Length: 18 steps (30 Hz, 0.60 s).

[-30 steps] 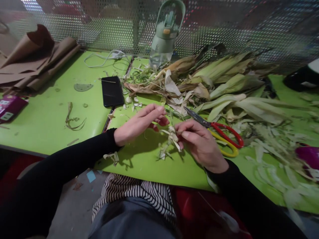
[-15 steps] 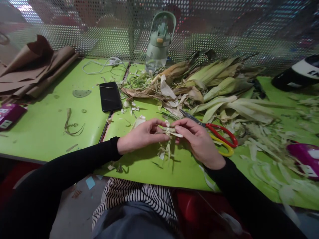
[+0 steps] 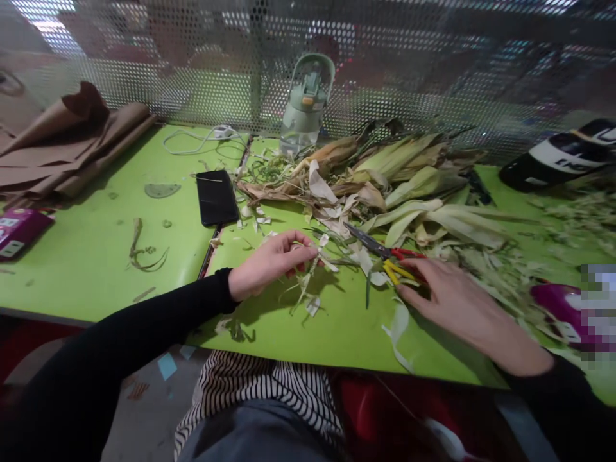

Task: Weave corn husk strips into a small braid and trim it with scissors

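Observation:
My left hand pinches a small bundle of pale corn-husk strips just above the green table; loose ends hang down from the fingers. My right hand lies to the right, over the red and yellow handles of the scissors, fingers stretched out and touching them. The scissors lie flat, blades pointing up and left toward the husk pile.
A pile of corn husks and cobs fills the far middle. A black phone, a green water bottle, a white cable, brown paper and purple boxes lie around. Perforated metal screen behind.
My right hand let go of the husk bundle and moved right onto the scissors' handles. My left hand keeps the bundle and stays in place.

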Motion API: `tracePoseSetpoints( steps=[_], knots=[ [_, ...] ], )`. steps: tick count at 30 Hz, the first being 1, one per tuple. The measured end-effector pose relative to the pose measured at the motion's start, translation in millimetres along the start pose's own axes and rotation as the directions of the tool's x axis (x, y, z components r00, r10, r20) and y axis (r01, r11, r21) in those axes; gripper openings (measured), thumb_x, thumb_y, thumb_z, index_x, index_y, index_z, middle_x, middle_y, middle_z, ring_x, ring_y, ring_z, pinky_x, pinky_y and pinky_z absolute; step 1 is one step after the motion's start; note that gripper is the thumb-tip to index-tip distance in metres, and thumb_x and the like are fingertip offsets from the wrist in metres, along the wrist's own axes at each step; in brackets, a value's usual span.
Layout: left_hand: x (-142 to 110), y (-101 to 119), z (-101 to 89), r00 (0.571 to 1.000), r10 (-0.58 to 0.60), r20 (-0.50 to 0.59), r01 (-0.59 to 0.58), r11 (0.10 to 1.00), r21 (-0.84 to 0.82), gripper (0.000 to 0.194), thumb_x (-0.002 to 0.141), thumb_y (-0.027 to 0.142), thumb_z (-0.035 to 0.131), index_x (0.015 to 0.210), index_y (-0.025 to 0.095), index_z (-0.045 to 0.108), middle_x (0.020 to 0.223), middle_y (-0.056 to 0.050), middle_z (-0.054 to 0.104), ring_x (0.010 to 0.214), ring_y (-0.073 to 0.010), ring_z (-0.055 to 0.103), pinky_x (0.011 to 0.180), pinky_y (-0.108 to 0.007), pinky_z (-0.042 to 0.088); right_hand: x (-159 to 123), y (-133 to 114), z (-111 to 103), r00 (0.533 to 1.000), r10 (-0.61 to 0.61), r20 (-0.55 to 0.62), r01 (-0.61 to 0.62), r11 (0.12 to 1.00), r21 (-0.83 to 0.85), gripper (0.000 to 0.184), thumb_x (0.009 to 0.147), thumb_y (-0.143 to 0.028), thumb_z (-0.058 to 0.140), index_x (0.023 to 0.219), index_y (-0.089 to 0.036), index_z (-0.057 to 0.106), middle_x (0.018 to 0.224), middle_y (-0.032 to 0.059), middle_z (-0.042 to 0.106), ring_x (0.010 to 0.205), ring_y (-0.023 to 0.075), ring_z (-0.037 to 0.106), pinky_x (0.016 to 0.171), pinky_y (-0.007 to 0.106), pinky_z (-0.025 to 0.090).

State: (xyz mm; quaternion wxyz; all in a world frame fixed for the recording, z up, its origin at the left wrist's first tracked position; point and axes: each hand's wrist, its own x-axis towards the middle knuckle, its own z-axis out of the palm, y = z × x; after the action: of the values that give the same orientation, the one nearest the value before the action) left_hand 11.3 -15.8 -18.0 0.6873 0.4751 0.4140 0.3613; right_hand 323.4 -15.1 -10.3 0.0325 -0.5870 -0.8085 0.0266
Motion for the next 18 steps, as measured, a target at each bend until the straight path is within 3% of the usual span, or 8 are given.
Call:
tracePoseSetpoints(
  steps=[4, 9, 13, 15, 18],
  knots=[
    [-2, 5, 2.1, 0.999, -0.03, -0.026, 0.029, 0.998, -0.059, 0.02, 0.087, 0.031, 0.069, 0.089, 0.016, 0.055, 0.075, 0.004, 0.061, 0.06, -0.0042, 0.048, 0.055, -0.018, 0.035, 6, 0, -10, 0.997, 0.067, 0.028, -0.068, 0.998, 0.006, 0.028, 0.084, -0.03, 0.057, 0.108, -0.016, 0.06, 0.11, 0.0242, 0.069, 0.101, 0.0366, 0.065, 0.086, 0.046, 0.048],
    [-3, 8, 2.0, 0.997, -0.07, -0.019, 0.067, 0.991, -0.112, 0.022, 0.082, 0.031, 0.074, 0.083, 0.015, 0.058, 0.079, 0.002, 0.063, 0.061, -0.0042, 0.047, 0.056, -0.018, 0.033, 14, 1, -18, 0.969, 0.139, 0.203, -0.144, 0.99, 0.007, 0.014, 0.077, -0.028, 0.061, 0.087, -0.02, 0.056, 0.084, 0.0134, 0.066, 0.072, 0.0272, 0.061, 0.064, 0.037, 0.044],
    [-4, 8, 1.9, 0.999, -0.038, -0.01, 0.036, 0.994, -0.106, 0.018, 0.087, 0.028, 0.069, 0.084, 0.016, 0.057, 0.083, 0.002, 0.065, 0.065, -0.0047, 0.05, 0.061, -0.019, 0.036, 16, -1, -28, 0.975, 0.135, 0.177, -0.133, 0.991, -0.025, 0.014, 0.077, -0.025, 0.061, 0.074, -0.025, 0.048, 0.072, 0.0076, 0.061, 0.062, 0.0222, 0.056, 0.059, 0.034, 0.039],
    [-4, 8, 1.9, 1.0, -0.006, -0.013, 0.005, 0.996, -0.093, 0.019, 0.088, 0.03, 0.069, 0.085, 0.016, 0.057, 0.083, 0.002, 0.065, 0.067, -0.0051, 0.051, 0.064, -0.019, 0.038, 16, 0, -35, 0.972, 0.171, 0.163, -0.168, 0.985, -0.033, 0.013, 0.079, -0.029, 0.061, 0.075, -0.025, 0.05, 0.066, 0.0048, 0.06, 0.056, 0.0211, 0.054, 0.056, 0.034, 0.037],
    [-3, 7, 1.4, 0.999, 0.03, -0.044, -0.034, 0.995, -0.091, 0.02, 0.088, 0.031, 0.069, 0.087, 0.016, 0.056, 0.086, 0.001, 0.066, 0.069, -0.0055, 0.051, 0.064, -0.02, 0.037, 11, 4, -42, 0.978, 0.185, 0.096, -0.193, 0.977, 0.09, 0.014, 0.08, -0.037, 0.063, 0.082, -0.024, 0.058, 0.062, 0.0023, 0.064, 0.052, 0.0203, 0.056, 0.053, 0.033, 0.04]
  ],
)
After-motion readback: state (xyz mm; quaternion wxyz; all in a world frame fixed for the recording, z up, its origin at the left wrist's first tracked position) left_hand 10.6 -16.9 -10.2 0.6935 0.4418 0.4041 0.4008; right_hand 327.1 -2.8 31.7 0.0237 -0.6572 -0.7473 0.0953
